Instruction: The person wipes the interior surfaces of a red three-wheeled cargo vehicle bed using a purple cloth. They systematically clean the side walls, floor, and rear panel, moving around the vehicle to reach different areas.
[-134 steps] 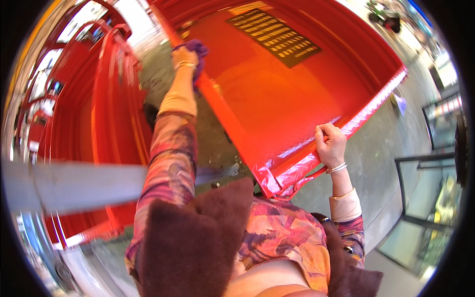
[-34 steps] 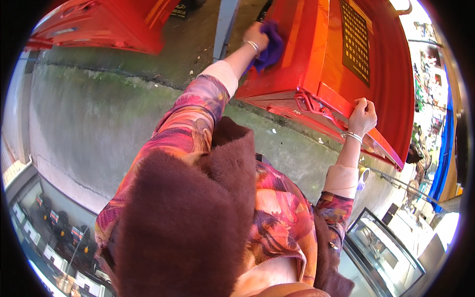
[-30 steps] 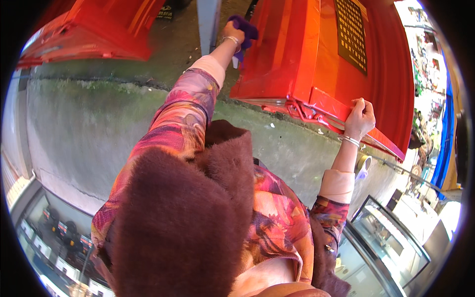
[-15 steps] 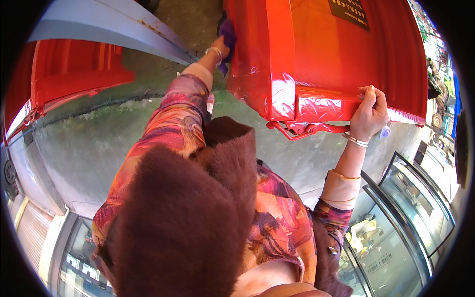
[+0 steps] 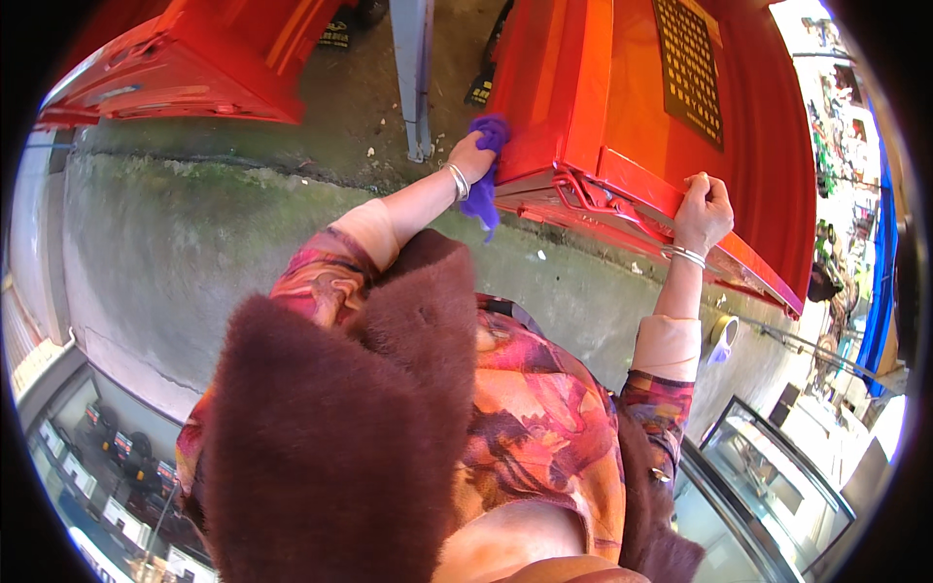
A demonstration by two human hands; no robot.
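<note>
A glossy red metal cargo bed (image 5: 739,194) reaches away from me, with a dark plate of yellow lettering (image 5: 686,66) on its inside. My left hand (image 5: 472,158) is closed round a crumpled purple cloth (image 5: 494,136), which is pressed to the bed's left outer side; one end of the cloth hangs down. Over the rim of the near end panel (image 5: 641,185) curl the fingers of my right hand (image 5: 704,214), gripping it. A red latch handle (image 5: 588,194) sits on that panel's left part, between my hands.
Another red cargo bed (image 5: 194,68) stands at the far left. Between the two rises a grey-blue metal post (image 5: 414,78). Concrete ground (image 5: 194,262) lies below, with a small bucket (image 5: 724,330) right of my right arm. Glass doors (image 5: 777,466) stand at the lower right.
My left hand and the cloth have come nearer along the bed's left side, toward its near corner. My view has turned, and the right hand still grips the panel's rim.
</note>
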